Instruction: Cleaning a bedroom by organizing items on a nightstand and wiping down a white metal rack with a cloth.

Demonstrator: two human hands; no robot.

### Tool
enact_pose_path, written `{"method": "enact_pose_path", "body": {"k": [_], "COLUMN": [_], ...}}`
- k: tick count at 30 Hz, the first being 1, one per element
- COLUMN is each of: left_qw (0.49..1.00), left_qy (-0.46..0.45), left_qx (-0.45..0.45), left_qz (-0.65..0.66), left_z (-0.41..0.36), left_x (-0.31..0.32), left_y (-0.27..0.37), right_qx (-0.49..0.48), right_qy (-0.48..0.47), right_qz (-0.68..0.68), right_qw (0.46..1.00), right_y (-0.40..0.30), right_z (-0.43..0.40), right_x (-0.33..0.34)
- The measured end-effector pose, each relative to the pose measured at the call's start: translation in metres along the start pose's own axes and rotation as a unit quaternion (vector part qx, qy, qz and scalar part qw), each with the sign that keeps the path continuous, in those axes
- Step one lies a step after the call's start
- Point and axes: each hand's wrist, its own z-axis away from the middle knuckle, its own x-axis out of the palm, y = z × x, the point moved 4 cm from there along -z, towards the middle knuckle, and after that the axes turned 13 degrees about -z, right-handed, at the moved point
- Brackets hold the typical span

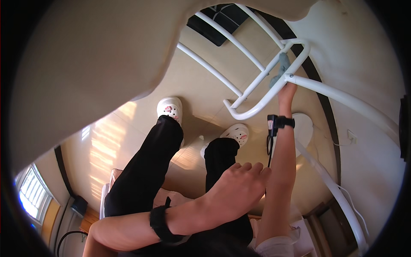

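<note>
My right hand (288, 91) reaches up behind the white metal tube frame (261, 104) and grips a grey-blue fluffy cloth (283, 62); tubing hides part of the hand and the cloth. The cloth lies beside the frame's looped end. Below it, my left hand (239, 189) is held over my lap, back upward and fingers curled; its palm is hidden, so whether it holds anything cannot be told. Black straps are around both wrists, and the right one carries a small black device (272, 125) with a cord.
A large pale surface (96, 64) blocks the upper left. White curved tubes (350, 96) run along the right wall, near a wall socket (352, 136). A white round base (301, 128) stands on the floor behind my right forearm. My feet wear white clogs (170, 107). A black panel (218, 24) lies beyond the frame.
</note>
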Motion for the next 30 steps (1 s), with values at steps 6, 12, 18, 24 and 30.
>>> {"method": "enact_pose_path", "body": {"k": [6, 12, 18, 24, 30], "left_qw": [1.0, 1.0, 0.999, 0.998, 0.998], "left_qy": [-0.004, 0.014, 0.043, 0.063, 0.057], "left_qx": [-0.005, -0.005, -0.012, -0.019, 0.003], "left_qz": [-0.004, 0.023, -0.004, 0.004, -0.004], "left_z": [-0.004, -0.002, 0.001, -0.003, -0.001], "left_x": [-0.005, 0.0, -0.005, -0.005, -0.004], "left_y": [0.001, 0.005, 0.001, 0.008, 0.01], "right_qx": [-0.22, -0.181, 0.016, 0.221, 0.388], "right_qy": [-0.083, -0.155, -0.27, -0.061, -0.006], "right_qz": [0.165, 0.118, 0.034, 0.097, -0.532], "right_qw": [0.958, 0.964, 0.962, 0.969, 0.753], "right_y": [0.006, 0.0, -0.002, 0.044, 0.066], "right_z": [0.019, 0.087, 0.137, 0.103, 0.059], "right_x": [0.039, 0.047, 0.032, -0.016, 0.047]}}
